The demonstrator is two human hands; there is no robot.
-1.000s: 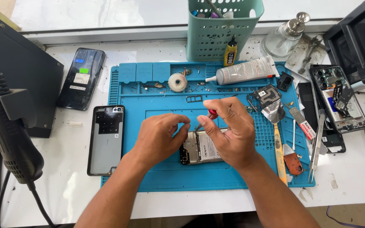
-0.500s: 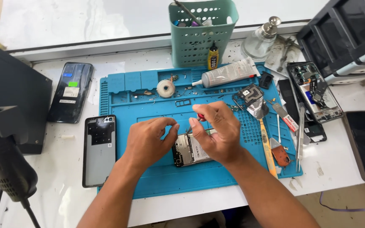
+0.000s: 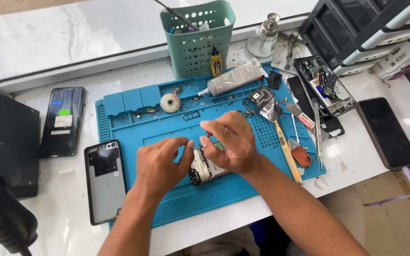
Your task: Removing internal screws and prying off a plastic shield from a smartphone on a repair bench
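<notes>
An opened phone (image 3: pixel 204 169) with bare insides lies on the blue repair mat (image 3: pixel 134 128). My left hand (image 3: pixel 160 163) curls over its left side, fingertips on the phone's top edge. My right hand (image 3: pixel 228 142) covers the phone's right half. Its thumb and forefinger are pinched together just above the top edge, beside a small green bit (image 3: pixel 219 144). What sits between those fingertips is too small to tell.
A phone back cover (image 3: pixel 104 182) lies left of the mat and a dark phone (image 3: pixel 64 121) further left. A glue tube (image 3: pixel 233 78), tape roll (image 3: pixel 170 102), tweezers (image 3: pixel 317 137) and a yellow pry tool (image 3: pixel 288 154) lie on the mat. Teal basket (image 3: pixel 198 40) behind; hot-air gun (image 3: pixel 1 213) at left.
Both hands stay over the phone. The red tool tip seen earlier at my right fingers no longer shows. My head has moved, shifting the whole bench in view.
</notes>
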